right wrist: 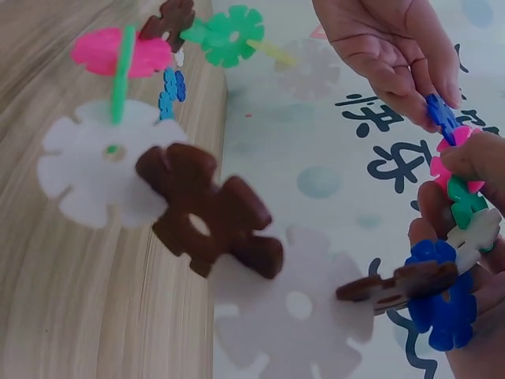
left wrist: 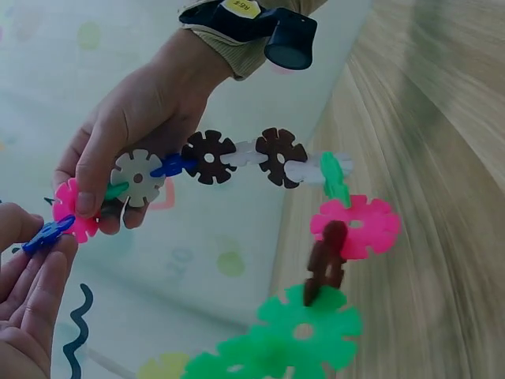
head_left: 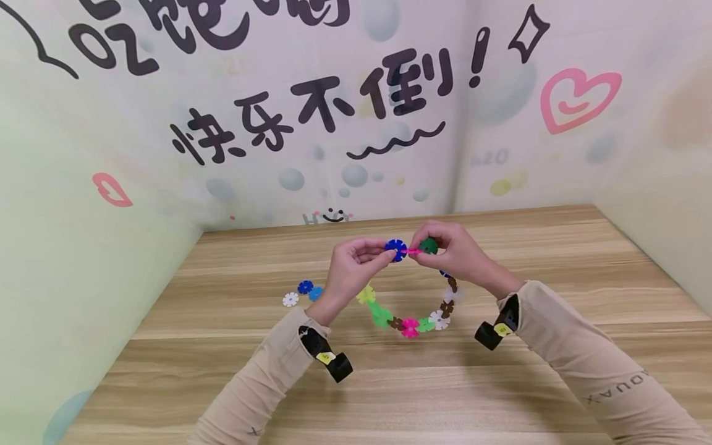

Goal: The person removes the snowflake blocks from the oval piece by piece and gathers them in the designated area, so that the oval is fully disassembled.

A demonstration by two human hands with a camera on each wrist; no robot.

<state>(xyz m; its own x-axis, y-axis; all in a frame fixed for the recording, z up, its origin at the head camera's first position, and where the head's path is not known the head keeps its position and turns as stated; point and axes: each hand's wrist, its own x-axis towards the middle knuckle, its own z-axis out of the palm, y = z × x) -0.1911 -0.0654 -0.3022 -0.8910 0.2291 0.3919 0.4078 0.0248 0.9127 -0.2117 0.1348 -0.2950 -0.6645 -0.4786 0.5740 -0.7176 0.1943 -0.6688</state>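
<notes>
Head view: hands (head_left: 356, 262) (head_left: 457, 252) pinch discs (head_left: 396, 250) well inside table's side edges (head_left: 634, 254).

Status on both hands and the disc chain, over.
Left hand pinching blue snowflake disc. Right hand pinching pink snowflake disc, end of disc chain. Blue and pink touching, full seating unclear. Nothing visible between them.

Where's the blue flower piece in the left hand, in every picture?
Head: the blue flower piece is just right of the middle, held by the left hand.
Left wrist: blue flower piece near the left edge, below halfway.
Right wrist: blue flower piece at upper right.
Shared landmark: the pink piece touching it, pinched by the right hand.
</notes>
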